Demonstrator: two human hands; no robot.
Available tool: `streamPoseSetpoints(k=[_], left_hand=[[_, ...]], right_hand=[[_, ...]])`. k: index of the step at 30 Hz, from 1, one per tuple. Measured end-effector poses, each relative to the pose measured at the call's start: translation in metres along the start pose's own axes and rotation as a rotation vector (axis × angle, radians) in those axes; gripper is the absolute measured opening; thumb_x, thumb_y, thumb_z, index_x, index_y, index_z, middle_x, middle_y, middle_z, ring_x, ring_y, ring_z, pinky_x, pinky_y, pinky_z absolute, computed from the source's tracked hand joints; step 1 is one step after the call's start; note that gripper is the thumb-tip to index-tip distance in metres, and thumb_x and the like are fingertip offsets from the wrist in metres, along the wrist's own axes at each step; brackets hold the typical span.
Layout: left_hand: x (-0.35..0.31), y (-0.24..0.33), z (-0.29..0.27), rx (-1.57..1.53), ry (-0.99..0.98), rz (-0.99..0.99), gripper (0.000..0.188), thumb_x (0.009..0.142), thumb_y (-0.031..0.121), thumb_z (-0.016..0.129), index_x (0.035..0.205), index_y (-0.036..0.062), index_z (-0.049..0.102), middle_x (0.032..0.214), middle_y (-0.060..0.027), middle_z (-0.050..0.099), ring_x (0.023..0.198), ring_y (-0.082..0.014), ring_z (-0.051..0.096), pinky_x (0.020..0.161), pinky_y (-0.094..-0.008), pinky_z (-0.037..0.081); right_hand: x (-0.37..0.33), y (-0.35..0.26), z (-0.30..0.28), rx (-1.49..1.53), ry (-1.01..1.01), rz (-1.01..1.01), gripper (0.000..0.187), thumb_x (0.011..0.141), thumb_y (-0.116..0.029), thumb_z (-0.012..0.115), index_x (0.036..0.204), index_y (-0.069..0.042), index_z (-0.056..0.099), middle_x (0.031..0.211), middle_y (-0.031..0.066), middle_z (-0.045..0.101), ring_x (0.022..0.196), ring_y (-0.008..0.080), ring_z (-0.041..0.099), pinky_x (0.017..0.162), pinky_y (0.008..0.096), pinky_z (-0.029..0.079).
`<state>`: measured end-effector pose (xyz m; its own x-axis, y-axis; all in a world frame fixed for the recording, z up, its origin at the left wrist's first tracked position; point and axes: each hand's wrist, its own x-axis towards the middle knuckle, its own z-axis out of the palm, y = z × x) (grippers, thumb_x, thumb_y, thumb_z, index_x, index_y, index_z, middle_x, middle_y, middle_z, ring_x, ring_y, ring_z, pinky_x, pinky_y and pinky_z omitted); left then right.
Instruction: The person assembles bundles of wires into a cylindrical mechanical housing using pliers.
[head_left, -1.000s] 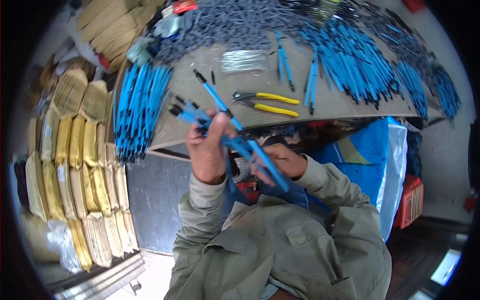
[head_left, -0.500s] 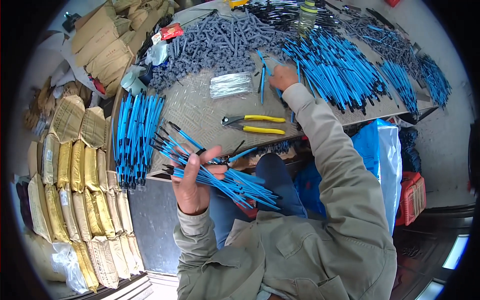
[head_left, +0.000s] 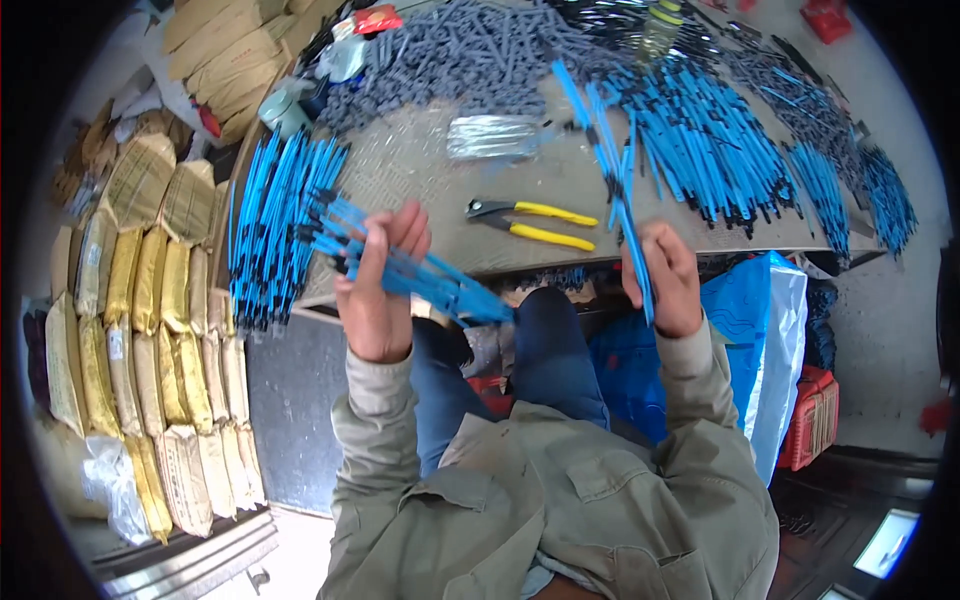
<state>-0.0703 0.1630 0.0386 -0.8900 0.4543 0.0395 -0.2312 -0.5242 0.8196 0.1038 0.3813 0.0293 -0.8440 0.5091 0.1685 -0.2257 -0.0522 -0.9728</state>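
Note:
My left hand (head_left: 376, 305), over the table's front edge, holds a bundle of thin blue tubes with black end pieces (head_left: 436, 286) between thumb and fingers; motion smears the bundle. My right hand (head_left: 666, 282) is closed on a few long blue tubes (head_left: 618, 205), which stand up and lean away toward the far side of the table. Between the hands lie yellow-handled cutting pliers (head_left: 550, 226) on the tabletop. A large pile of similar blue tubes (head_left: 710, 150) spreads right of my right hand, and another stack of blue tubes (head_left: 283, 225) lies left of my left hand.
A heap of grey plastic parts (head_left: 450, 60) covers the table's far side, with a packet of clear thin sticks (head_left: 492, 137) before it. A green-capped bottle (head_left: 661, 30) stands behind. Stacked sacks (head_left: 150, 350) line the left; a blue bag (head_left: 745, 330) hangs at the right.
My right hand has come back from the far side of the table toward me, bringing up a few blue tubes. My left hand still holds its bundle, slightly higher in the picture.

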Motion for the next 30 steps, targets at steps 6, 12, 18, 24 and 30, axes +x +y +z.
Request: streamPoseSetpoints(k=[6,12,18,24,30], left_hand=[[-0.017,0.005,0.030,0.127,-0.106,0.123,0.025,0.091,0.019,0.047,0.108,0.0010,0.049,0.120,-0.0243,0.049,0.106,-0.0336,0.053,0.091,-0.0430,0.042],[-0.035,0.005,0.036,-0.035,-0.124,0.050,0.025,0.090,0.017,0.049,0.109,0.0016,0.050,0.105,-0.0141,0.058,0.093,-0.0271,0.058,0.079,-0.0373,0.047],[-0.034,-0.005,0.032,-0.035,-0.055,0.200,0.018,0.087,0.014,0.055,0.101,0.0024,0.053,0.091,-0.0098,0.060,0.070,-0.0129,0.056,0.060,-0.0258,0.045],[-0.029,0.002,0.030,-0.016,0.000,0.186,0.019,0.083,0.012,0.059,0.099,0.0047,0.052,0.077,-0.0052,0.056,0.060,-0.0112,0.052,0.052,-0.0236,0.040],[-0.033,0.002,0.034,0.029,0.056,0.103,0.021,0.081,0.010,0.061,0.100,0.0057,0.052,0.071,-0.0054,0.055,0.053,-0.0106,0.049,0.045,-0.0208,0.036]], right_hand=[[-0.021,0.012,0.034,0.059,-0.338,0.057,0.018,0.093,-0.015,0.039,0.082,-0.003,0.044,0.062,0.0051,0.047,0.041,0.0074,0.042,0.037,0.0186,0.030],[-0.018,0.033,0.059,0.307,-0.522,0.280,0.017,0.093,-0.015,0.041,0.088,0.000,0.048,0.063,0.0036,0.050,0.044,0.0071,0.044,0.041,0.0191,0.034],[-0.025,0.041,0.072,0.570,-0.585,0.480,0.019,0.093,-0.018,0.042,0.089,-0.001,0.050,0.070,0.0068,0.052,0.045,0.0108,0.045,0.039,0.0228,0.035],[0.027,0.038,0.038,-0.546,-0.476,-0.599,0.021,0.087,-0.021,0.052,0.079,-0.002,0.057,0.076,0.0096,0.057,0.052,0.0230,0.054,0.049,0.0335,0.043],[0.123,0.048,-0.067,-1.489,0.309,-0.107,0.032,0.079,-0.039,0.056,0.076,-0.008,0.061,0.066,0.0133,0.060,0.066,0.0330,0.060,0.057,0.0407,0.047]])
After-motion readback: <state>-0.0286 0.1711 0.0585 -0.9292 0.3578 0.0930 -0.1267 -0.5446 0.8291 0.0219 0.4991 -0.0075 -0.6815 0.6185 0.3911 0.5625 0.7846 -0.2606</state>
